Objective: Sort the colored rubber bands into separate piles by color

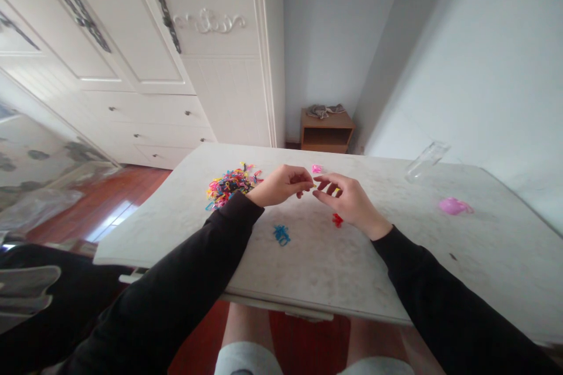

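Both hands hovered above the white desk (308, 269), close together. The left hand (281, 184) was clenched and pinched a small yellow band (314, 186) at its fingertips. The right hand (349, 199) had its fingers half curled beside it; whether it gripped anything I could not tell. A pile of coloured bands (229, 184) lay near the left hand. Blue bands (281, 234) and a red band (337, 220) lay just below the hands, and a pink band (316, 169) lay behind them.

A home bedroom: white panelled wardrobe (145, 53), small wooden bedside cabinet (326, 130), red wooden floor (109, 199).
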A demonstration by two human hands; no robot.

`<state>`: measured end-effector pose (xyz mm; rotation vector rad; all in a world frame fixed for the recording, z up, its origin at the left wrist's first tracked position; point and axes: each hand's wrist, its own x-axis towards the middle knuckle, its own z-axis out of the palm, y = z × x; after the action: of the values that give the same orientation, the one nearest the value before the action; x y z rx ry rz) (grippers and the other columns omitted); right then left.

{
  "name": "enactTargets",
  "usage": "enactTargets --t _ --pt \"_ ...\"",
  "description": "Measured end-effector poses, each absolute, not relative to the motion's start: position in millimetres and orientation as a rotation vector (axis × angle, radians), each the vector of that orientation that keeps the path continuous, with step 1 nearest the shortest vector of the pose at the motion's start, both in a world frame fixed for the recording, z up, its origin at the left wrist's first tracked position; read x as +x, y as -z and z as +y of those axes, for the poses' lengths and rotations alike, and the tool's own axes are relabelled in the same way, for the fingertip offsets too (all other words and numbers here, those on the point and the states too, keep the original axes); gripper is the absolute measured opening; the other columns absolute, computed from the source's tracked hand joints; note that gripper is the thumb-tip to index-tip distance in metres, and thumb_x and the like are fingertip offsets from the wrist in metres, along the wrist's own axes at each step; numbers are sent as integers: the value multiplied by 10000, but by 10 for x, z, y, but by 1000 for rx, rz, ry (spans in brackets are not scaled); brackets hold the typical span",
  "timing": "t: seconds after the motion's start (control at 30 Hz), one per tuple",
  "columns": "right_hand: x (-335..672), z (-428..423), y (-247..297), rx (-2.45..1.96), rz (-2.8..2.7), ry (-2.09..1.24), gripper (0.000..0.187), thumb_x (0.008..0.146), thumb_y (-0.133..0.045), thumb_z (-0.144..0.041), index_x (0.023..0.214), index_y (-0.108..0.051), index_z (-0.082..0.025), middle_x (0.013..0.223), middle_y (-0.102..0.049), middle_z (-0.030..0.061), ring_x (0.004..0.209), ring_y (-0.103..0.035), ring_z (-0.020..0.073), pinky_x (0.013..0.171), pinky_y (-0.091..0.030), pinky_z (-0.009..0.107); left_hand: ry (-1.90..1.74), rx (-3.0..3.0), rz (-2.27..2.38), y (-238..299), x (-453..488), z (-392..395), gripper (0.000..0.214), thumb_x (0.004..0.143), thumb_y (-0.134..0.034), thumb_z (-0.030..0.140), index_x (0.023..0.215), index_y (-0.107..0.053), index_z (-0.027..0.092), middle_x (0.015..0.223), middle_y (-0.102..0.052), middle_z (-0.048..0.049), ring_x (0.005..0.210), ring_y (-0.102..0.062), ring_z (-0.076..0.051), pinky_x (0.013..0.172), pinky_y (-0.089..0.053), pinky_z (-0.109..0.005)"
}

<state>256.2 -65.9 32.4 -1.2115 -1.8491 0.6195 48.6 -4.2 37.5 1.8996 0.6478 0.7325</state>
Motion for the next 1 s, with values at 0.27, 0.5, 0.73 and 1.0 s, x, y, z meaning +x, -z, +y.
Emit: enactTargets --t 0.27,0.5,0.73,1.0 --pt "2542 -677 -346 -1209 -1873 -578 155 896 -697 -328 875 -760 -188 813 -752 36 658 -632 143 627 -502 279 -729 1927 643 -395 474 -47 193 886 -708 310 852 -675 123 642 -639 3 569 -586 -80 564 -462 -198" --pt "2558 -672 -346 -1242 -1796 -557 164 872 -723 -323 774 -729 -191 725 -727 19 619 -599 139 620 -472 283 -758 1920 690 -404 468 -48 144 887 -693 268 857 -664 130 659 -643 4 564 -581 -75 560 -470 -196" --pt "2548 -686 -379 -1273 -1793 -535 146 856 -724 -277 736 -731 -194 693 -722 14 607 -583 143 635 -452 293 -747 1932 716 -406 480 -50 113 867 -682 226 814 -645 134 632 -625 15 547 -573 -71 553 -464 -191" --pt "2588 -703 -431 -1279 -1792 -503 177 835 -703 -253 673 -681 -187 662 -690 9 607 -567 145 645 -436 297 -786 1938 844 -413 431 -1 83 840 -656 174 773 -629 135 589 -605 12 513 -553 -80 502 -428 -185"
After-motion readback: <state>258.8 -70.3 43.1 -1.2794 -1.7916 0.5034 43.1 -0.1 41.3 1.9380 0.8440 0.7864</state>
